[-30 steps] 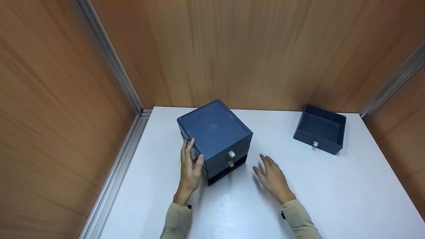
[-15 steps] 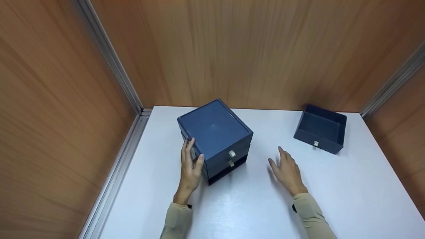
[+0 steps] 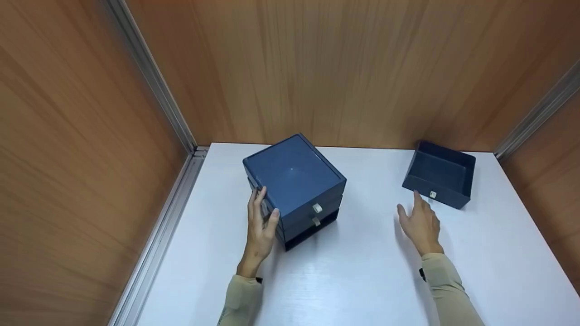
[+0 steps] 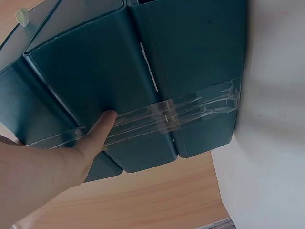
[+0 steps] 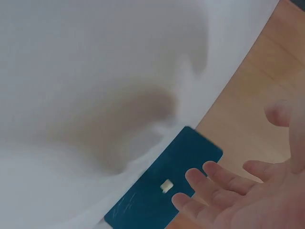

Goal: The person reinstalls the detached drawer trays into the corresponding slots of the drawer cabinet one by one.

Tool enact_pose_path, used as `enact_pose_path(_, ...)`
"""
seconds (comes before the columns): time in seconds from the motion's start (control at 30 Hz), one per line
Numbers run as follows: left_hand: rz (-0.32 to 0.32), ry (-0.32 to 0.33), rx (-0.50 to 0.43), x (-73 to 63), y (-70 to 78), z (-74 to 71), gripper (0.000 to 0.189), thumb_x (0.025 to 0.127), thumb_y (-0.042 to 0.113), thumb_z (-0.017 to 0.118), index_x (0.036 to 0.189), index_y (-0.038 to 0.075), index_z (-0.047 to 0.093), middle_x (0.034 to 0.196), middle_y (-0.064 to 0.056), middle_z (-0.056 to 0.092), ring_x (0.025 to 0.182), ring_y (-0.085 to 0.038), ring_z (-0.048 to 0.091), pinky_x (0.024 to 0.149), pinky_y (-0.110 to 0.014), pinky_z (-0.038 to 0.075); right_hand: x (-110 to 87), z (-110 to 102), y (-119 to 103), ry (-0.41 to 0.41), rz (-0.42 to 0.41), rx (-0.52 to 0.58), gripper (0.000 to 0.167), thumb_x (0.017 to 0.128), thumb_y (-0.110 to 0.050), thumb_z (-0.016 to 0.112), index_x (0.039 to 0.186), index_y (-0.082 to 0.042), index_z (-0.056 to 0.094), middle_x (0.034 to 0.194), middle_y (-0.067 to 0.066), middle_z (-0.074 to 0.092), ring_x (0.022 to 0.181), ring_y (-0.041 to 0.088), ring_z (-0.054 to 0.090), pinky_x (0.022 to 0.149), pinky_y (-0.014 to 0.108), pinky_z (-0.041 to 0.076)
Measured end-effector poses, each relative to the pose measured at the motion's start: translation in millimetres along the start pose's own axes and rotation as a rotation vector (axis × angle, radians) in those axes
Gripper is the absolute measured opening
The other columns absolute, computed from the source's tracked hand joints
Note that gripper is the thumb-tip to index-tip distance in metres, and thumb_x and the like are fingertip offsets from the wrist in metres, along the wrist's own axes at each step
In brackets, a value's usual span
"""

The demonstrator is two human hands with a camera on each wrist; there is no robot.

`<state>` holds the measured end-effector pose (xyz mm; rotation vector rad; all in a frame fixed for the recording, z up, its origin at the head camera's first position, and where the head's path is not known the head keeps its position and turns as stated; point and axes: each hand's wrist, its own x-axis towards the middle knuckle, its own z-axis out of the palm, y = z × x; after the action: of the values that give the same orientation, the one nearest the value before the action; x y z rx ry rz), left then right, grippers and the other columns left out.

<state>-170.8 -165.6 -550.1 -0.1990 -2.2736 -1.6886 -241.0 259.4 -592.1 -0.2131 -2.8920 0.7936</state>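
A dark blue stacked drawer unit [image 3: 292, 174] stands left of the table's middle, turned at an angle. Two small pale knobs show on its front, and its bottom slot is a dark opening. My left hand [image 3: 260, 231] rests with extended fingers against the unit's left side; in the left wrist view its thumb lies near clear tape [image 4: 167, 117] wrapped round the tiers. At the back right lies a loose drawer [image 3: 439, 174] with a pale knob [image 3: 433, 194]. Just in front of it hovers my right hand [image 3: 421, 226], fingers spread, holding nothing.
Both drawer pieces stand on a white table [image 3: 353, 280]. A wood panel [image 3: 317, 72] rises behind, close to the unit and loose drawer. Wood side walls with a metal rail [image 3: 154, 86] flank the table.
My right hand has moved right and forward, from beside the drawer unit to just in front of the loose drawer. The left hand stays against the unit.
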Motion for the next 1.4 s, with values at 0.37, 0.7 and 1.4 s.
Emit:
enact_pose_path(0.37, -0.043, 0.012, -0.007, 3.0, 8.5, -3.5, 0.066, 0.111, 0.031, 0.057, 0.170, 0.029, 0.029, 0.178, -0.020, 0.011, 0.163, -0.048, 0.014, 0.115, -0.074, 0.041, 19.6, -21.7, 27.7, 0.001, 0.109, -0.014, 0.080, 0.110, -0.042, 0.048, 0.168, 0.003, 0.015, 0.144, 0.044, 0.051, 0.107, 0.059, 0.064, 0.082, 0.065, 0.053)
enact_pose_path(0.7, -0.087, 0.030, -0.028, -2.5, 15.7, -8.1, 0.066, 0.109, 0.031, 0.062, 0.168, 0.026, 0.035, 0.175, -0.021, 0.022, 0.155, -0.047, 0.034, 0.109, -0.077, 0.045, 29.2, -22.9, 41.7, -0.049, 0.150, -0.047, 0.083, 0.110, -0.044, 0.046, 0.168, 0.003, 0.012, 0.133, 0.046, 0.056, 0.092, 0.052, 0.065, 0.074, 0.059, 0.052)
enact_pose_path(1.4, -0.130, 0.003, -0.065, -8.1, 18.3, -11.4, 0.067, 0.109, 0.031, 0.064, 0.168, 0.027, 0.034, 0.173, -0.015, 0.027, 0.155, -0.045, 0.037, 0.115, -0.074, 0.041, 43.9, -14.9, 56.6, -0.162, 0.170, -0.053, 0.085, 0.110, -0.047, 0.043, 0.168, 0.005, 0.008, 0.145, 0.048, 0.047, 0.109, 0.058, 0.063, 0.092, 0.067, 0.050)
